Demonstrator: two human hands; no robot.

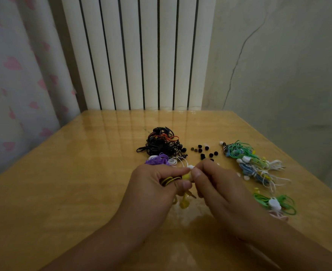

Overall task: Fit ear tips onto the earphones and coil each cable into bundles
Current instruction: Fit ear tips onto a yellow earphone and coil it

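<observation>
Frame centre: our left hand (157, 182) grips yellow earphone (185, 176); right hand (216, 184) pinches white tip (191, 166). Next: we seat it squarely, likely.

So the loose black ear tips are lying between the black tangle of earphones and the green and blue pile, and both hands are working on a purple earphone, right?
Not quite: the head view shows the left hand and right hand working on a yellow earphone, not a purple one. The black ear tips do lie between the black tangle and the green and blue pile.
</observation>
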